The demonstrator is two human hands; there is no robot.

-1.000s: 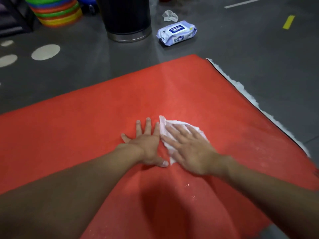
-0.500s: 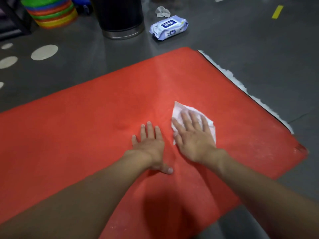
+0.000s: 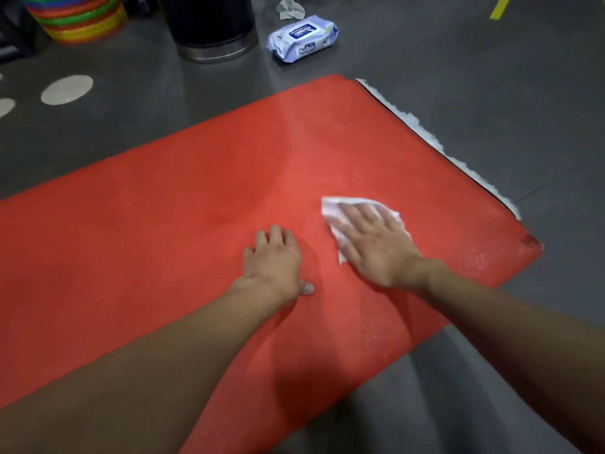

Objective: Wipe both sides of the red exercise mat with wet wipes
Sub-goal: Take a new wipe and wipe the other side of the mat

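Observation:
The red exercise mat lies flat on the grey floor and fills most of the view. My right hand presses a white wet wipe flat onto the mat with straight fingers, right of centre. My left hand rests palm down on the mat just left of it, fingers slightly bent, holding nothing. A pack of wet wipes lies on the floor beyond the mat's far edge.
A crumpled used wipe lies behind the pack. A black bin with a metal base stands at the back, stacked coloured rings at the far left. A ragged white strip runs along the mat's right edge.
My right hand has slid the wipe to the right, away from my left hand. The left hand has stayed pressed on the mat. The view has shifted slightly.

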